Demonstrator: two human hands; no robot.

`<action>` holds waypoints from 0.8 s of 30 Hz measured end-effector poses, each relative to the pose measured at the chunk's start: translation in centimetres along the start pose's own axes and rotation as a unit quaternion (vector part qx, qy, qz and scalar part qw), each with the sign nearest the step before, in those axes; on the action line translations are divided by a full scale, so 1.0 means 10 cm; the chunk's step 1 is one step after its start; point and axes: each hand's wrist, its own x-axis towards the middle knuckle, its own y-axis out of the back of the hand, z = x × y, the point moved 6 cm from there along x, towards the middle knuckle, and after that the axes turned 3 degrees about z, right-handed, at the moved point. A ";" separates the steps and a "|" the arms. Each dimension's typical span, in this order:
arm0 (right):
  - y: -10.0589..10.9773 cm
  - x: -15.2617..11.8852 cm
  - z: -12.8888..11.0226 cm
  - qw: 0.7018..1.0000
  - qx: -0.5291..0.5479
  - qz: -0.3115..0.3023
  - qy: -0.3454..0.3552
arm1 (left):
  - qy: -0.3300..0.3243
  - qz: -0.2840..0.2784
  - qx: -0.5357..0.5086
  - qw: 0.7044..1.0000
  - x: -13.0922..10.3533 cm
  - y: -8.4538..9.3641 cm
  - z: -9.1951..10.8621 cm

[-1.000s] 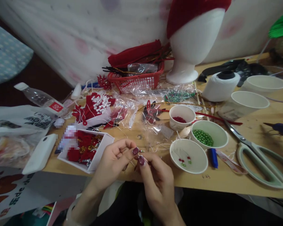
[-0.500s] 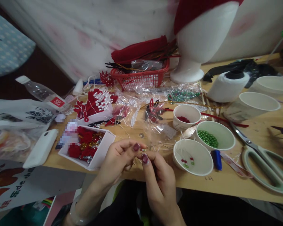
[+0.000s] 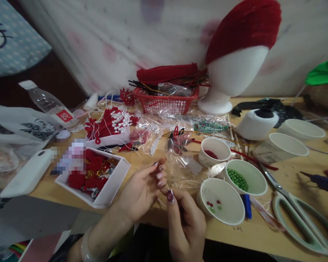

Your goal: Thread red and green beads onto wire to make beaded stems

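My left hand [image 3: 143, 187] is turned palm up over the table's front edge, its fingers curled and the thumb apart from them; whether something small lies in it is hidden. Close beside it on the right, my right hand [image 3: 184, 220] pinches something too small to make out between thumb and forefinger. Right of my hands stands a paper cup [image 3: 231, 214] with a few red and green beads on threads. Behind it are a cup of green beads [image 3: 236, 179] and a cup of red beads [image 3: 211, 154].
A white box [image 3: 109, 191] of red and gold ornaments stands left of my hands. Large scissors [image 3: 287, 200] lie at the right, near a white thread cone [image 3: 255, 125]. Further back are a red basket [image 3: 166, 103] and a white foam head [image 3: 232, 76].
My left thumb has come off its pinch and the hand has turned palm up. My right hand keeps its pinch. The view has tilted up, so the table sits lower in it.
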 end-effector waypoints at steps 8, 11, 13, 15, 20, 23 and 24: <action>-0.02 -0.01 0.04 0.999 -0.028 -0.020 -0.002 | 0.018 -0.046 -0.059 0.997 0.02 -0.01 -0.03; -0.06 -0.01 0.06 0.998 -0.032 -0.048 -0.001 | -0.001 -0.062 -0.023 0.998 0.01 0.02 -0.04; -0.05 0.00 0.06 0.998 -0.039 -0.048 -0.001 | -0.012 -0.064 -0.008 0.998 0.01 0.05 -0.03; -0.04 0.01 0.06 0.998 -0.047 -0.044 0.004 | -0.012 -0.064 -0.004 0.998 0.01 0.06 -0.03; 0.00 0.03 0.09 0.998 -0.048 -0.028 -0.001 | -0.003 -0.066 -0.028 0.997 0.01 0.06 -0.04; 0.01 0.02 0.12 0.999 -0.041 -0.027 -0.016 | -0.002 -0.052 -0.040 0.998 0.00 0.05 -0.03; 0.01 0.01 0.13 0.999 -0.039 -0.027 -0.017 | 0.004 -0.040 -0.043 0.998 -0.01 0.06 -0.03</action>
